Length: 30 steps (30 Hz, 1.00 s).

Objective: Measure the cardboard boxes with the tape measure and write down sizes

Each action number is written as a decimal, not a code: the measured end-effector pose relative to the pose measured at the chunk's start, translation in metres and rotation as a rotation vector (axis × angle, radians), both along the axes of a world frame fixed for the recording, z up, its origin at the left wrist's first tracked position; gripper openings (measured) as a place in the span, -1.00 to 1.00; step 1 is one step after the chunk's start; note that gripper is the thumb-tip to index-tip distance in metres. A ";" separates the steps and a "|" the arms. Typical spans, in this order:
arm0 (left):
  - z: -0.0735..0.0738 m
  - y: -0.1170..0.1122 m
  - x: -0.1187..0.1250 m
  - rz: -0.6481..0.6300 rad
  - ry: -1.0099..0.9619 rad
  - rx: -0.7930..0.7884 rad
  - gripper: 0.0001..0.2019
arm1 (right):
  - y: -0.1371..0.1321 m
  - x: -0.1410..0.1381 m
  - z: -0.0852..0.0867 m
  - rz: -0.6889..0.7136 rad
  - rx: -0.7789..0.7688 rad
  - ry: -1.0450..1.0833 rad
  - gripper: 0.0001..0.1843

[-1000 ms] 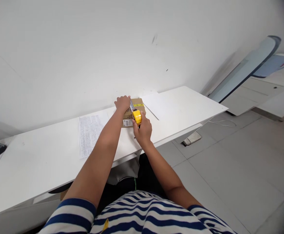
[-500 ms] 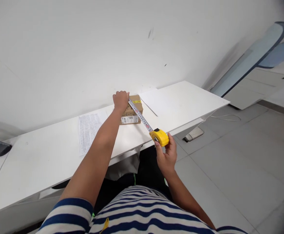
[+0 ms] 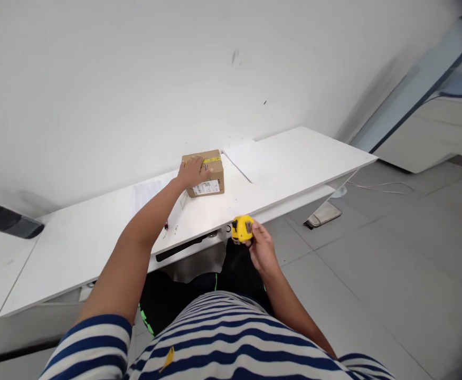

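A small cardboard box (image 3: 210, 177) with yellow tape and a white label stands on the white table (image 3: 286, 174) near the wall. My left hand (image 3: 192, 172) rests on the box's left front corner, fingers curled over it. My right hand (image 3: 259, 247) is off the table's front edge and grips a yellow tape measure (image 3: 242, 229). No tape blade shows outside the case.
A printed sheet (image 3: 147, 191) lies left of the box, partly under my arm. A blank white sheet (image 3: 246, 158) lies to its right. A dark object (image 3: 5, 222) sits at the far left. A power strip (image 3: 323, 214) and cable lie on the grey floor tiles.
The tape blade that stretched from the box to the yellow case has gone back into the case. My right hand stayed off the table edge. My left hand slid from the box's top to its left corner.
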<state>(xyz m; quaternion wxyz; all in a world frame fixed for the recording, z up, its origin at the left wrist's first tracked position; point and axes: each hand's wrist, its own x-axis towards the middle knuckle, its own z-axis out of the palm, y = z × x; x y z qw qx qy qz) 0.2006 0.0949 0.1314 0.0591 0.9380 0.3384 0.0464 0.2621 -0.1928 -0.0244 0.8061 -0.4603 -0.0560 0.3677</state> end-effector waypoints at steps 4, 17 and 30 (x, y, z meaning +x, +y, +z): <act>-0.022 -0.011 -0.048 -0.080 -0.137 0.064 0.10 | -0.016 -0.005 -0.019 0.279 0.110 0.466 -0.77; -0.110 -0.054 -0.121 0.293 -0.906 -0.395 -0.27 | 0.008 0.007 0.003 0.460 0.304 0.710 -0.79; -0.026 -0.164 -0.107 0.007 -0.835 -1.062 -0.43 | 0.084 -0.028 0.087 0.066 0.328 -0.506 -0.37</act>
